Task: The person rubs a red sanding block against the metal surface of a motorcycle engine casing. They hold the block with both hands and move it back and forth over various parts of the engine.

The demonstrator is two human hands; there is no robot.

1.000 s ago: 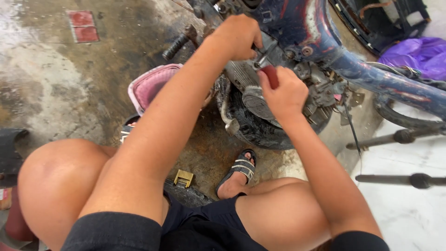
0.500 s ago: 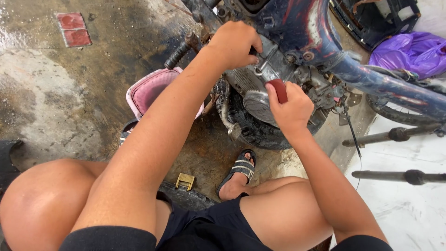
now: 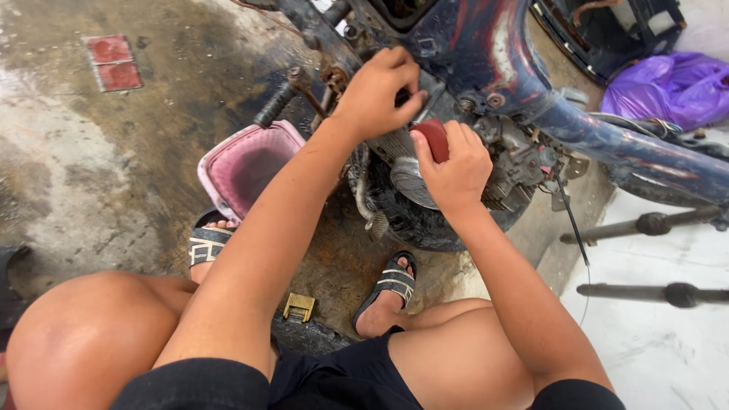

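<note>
Squatting person at a motorcycle engine [image 3: 425,190], head view. The right hand [image 3: 454,168] is closed around a red tool handle [image 3: 434,137], held against the engine casing at centre. The left hand [image 3: 377,91], fingers curled, touches the engine's upper part just beside that handle; whether it grips anything cannot be told. The blue frame tube [image 3: 592,133] bounds the work on the far right, and a kick lever [image 3: 277,102] juts out at left. A pink tub [image 3: 247,163] lies left of the engine beneath the left forearm. Open stained concrete floor [image 3: 91,152] extends left. A brass padlock [image 3: 298,307] lies near, between two sandalled feet. A purple bag [image 3: 668,87] rests far right.
</note>
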